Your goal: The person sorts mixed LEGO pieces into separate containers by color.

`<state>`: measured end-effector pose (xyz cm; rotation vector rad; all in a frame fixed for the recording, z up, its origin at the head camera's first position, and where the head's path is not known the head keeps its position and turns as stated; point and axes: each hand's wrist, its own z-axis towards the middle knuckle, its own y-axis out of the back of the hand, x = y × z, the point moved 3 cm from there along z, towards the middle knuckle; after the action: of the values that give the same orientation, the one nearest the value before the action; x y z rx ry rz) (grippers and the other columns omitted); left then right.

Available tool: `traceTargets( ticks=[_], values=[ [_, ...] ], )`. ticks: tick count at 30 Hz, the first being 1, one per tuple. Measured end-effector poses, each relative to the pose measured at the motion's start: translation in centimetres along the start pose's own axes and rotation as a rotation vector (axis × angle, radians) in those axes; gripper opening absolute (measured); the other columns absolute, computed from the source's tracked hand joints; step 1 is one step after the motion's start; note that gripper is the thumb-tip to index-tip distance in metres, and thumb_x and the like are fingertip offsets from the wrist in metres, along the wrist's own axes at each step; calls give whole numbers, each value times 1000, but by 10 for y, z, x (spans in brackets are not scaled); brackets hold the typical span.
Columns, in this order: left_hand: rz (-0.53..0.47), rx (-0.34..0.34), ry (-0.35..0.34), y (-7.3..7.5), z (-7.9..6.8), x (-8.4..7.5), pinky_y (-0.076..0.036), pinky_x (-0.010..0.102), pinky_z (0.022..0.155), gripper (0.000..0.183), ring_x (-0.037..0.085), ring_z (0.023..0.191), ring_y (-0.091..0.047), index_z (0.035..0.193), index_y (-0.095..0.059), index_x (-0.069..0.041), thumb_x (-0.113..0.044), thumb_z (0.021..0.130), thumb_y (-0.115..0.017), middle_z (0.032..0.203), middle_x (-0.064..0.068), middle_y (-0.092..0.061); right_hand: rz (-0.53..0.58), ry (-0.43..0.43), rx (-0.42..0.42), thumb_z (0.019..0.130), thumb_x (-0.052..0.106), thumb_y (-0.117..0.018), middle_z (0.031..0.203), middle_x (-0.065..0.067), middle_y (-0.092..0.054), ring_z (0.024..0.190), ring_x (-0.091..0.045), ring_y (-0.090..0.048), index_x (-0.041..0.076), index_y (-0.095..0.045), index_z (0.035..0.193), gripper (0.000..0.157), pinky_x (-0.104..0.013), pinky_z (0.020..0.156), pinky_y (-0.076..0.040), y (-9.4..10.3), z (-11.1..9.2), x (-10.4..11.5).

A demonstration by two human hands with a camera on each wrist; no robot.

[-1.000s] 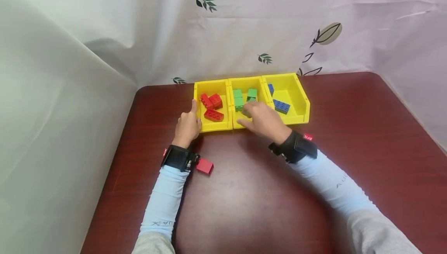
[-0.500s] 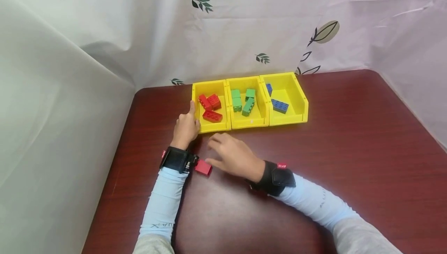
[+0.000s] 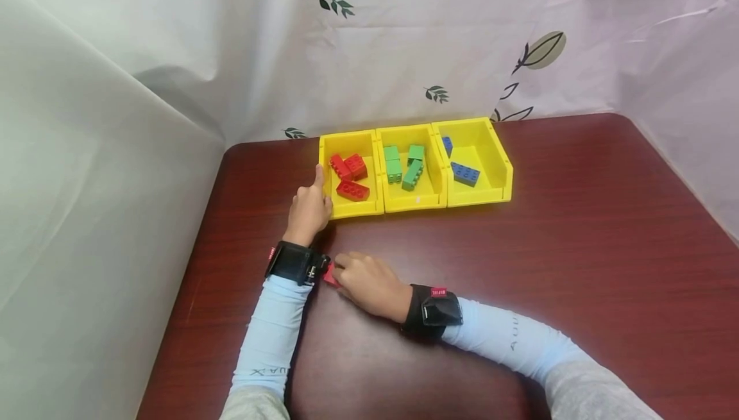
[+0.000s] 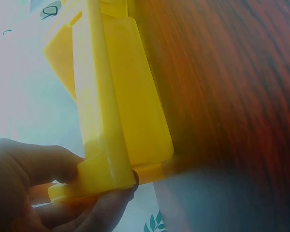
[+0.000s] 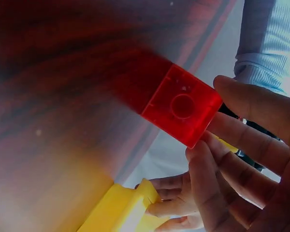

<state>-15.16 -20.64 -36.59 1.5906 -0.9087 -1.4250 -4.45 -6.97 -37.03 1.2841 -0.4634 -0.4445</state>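
In the head view my left hand [image 3: 308,213] is at the left side of the left yellow bin [image 3: 359,209]. The left wrist view shows thumb and fingers pinching a corner of that bin's wall [image 4: 104,145]. My right hand [image 3: 372,285] is low over the table, beside my left wrist, at a red toy brick [image 3: 330,277]. Seen from the right wrist, the thumb and fingers are around one end of the brick [image 5: 179,108], its hollow underside facing the camera. Several red bricks [image 3: 353,190] lie in the left bin.
Joined to the left bin are a middle yellow bin [image 3: 430,200] with several green bricks [image 3: 412,175] and a right yellow bin [image 3: 491,197] with two blue bricks [image 3: 464,174]. A pale patterned curtain [image 3: 392,54] hangs behind the dark red table [image 3: 577,234].
My right hand has left the middle bin, where a green brick now lies, and has moved down and left to grip the red brick. The left hand has stayed at the bin.
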Motion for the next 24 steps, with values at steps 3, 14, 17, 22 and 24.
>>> traceTargets(
  ticks=[3,14,17,22,24],
  values=[
    [-5,3,-1,0,0,0,-53,35,72,74,29,67,-52,158,-12,-13,-15,99,-56,77,15,-53,0,-19,-10,84,27,-76,99,-2,-66,83,-15,-61,16,-77,98,17,-28,61,-55,-1,-1,0],
    [-7,0,-13,-2,0,3,-55,38,73,77,31,69,-54,159,-9,-15,-15,98,-56,79,17,-55,164,-81,61,84,25,-78,87,-3,-68,67,-13,-62,15,-75,96,16,-24,59,-53,-3,0,-5],
    [-7,-2,-16,-2,0,2,-54,38,72,77,30,68,-54,159,-9,-14,-14,98,-57,79,17,-55,173,-84,75,84,25,-78,87,-4,-70,67,-13,-63,14,-75,98,18,-24,61,-54,-3,0,-6],
    [-10,-11,-18,-1,-1,1,-54,37,71,77,29,66,-53,159,-10,-14,-14,98,-57,78,17,-54,179,-75,84,85,26,-77,87,-4,-69,67,-13,-62,15,-74,98,18,-23,60,-53,-3,1,-8],
    [-10,-11,-19,-1,-1,1,-54,38,72,77,30,67,-53,159,-10,-14,-14,98,-57,79,17,-55,200,-70,94,85,25,-77,86,-3,-69,67,-12,-61,14,-74,98,18,-21,59,-51,-2,1,-11]
  ],
)
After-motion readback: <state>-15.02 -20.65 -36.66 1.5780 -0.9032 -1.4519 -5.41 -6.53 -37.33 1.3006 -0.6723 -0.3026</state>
